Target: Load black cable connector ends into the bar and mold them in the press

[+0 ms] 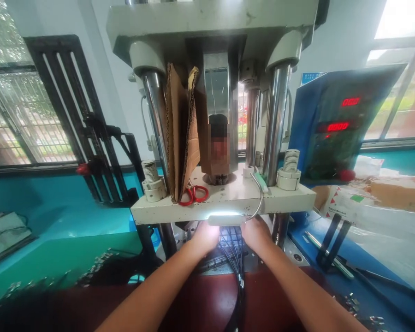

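A: Where the head camera looks down, what are the hands on?

B: Both reach under the pale press plate [224, 203]. The left hand [204, 237] and right hand [257, 234] flank a bundle of thin black cables [232, 251], which sits under the plate's front edge and runs back toward the person over the dark red worktop [200, 299].

A: How do the cables look?

B: Several slim, glossy black strands lying side by side, with small metal ends lower down.

A: And the fingers?

B: Hidden under the plate and washed out by a small lamp [224, 219]; I cannot tell whether they pinch or lie spread.

A: Anything else?

B: Red-handled scissors [193, 194] and folded cardboard [181, 133] on the plate, and a blue control box [335, 129] with red digits at the right.
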Action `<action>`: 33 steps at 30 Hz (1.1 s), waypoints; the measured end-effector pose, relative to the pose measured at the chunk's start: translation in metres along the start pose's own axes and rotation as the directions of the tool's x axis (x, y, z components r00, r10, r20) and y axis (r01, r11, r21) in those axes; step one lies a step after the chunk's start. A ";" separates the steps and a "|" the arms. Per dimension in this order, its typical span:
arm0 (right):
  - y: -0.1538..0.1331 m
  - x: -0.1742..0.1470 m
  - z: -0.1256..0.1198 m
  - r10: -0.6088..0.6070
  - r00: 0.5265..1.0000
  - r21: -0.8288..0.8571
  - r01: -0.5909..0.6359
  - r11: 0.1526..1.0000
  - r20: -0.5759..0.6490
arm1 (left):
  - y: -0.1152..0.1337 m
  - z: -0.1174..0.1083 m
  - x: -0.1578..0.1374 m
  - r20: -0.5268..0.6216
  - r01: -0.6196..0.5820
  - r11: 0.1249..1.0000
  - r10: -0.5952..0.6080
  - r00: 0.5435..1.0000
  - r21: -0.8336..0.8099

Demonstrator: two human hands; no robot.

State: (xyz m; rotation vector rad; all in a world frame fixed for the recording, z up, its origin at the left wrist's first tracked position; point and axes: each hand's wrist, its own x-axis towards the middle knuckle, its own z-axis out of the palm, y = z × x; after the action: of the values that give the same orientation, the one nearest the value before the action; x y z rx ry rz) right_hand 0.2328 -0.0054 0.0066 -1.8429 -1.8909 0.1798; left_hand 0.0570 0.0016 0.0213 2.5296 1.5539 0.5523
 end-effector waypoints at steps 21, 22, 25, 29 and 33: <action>-0.018 -0.014 0.011 -0.293 0.956 -0.042 0.293 0.955 0.012 | -0.006 -0.001 -0.027 -0.038 -0.070 0.991 0.075 0.996 0.115; -0.017 -0.014 0.011 -0.295 0.955 -0.044 0.295 0.954 0.010 | -0.004 0.000 -0.025 -0.045 -0.057 0.990 0.064 0.997 0.127; -0.015 -0.012 0.012 -0.311 0.950 -0.039 0.311 0.950 0.006 | 0.003 0.005 -0.019 -0.068 -0.013 0.987 0.024 0.997 0.159; -0.008 -0.008 0.016 -0.334 0.942 -0.025 0.335 0.942 0.014 | 0.007 0.011 -0.012 -0.104 0.035 0.984 -0.016 0.994 0.177; -0.005 -0.006 0.019 -0.348 0.937 -0.017 0.348 0.937 0.015 | 0.010 0.015 -0.007 -0.117 0.053 0.981 -0.031 0.993 0.185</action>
State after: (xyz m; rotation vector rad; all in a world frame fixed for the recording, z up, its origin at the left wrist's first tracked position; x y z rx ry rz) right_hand 0.2201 -0.0072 -0.0090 -1.4871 -2.1963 0.0508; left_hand 0.0684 -0.0083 0.0085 2.6356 1.7740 0.5790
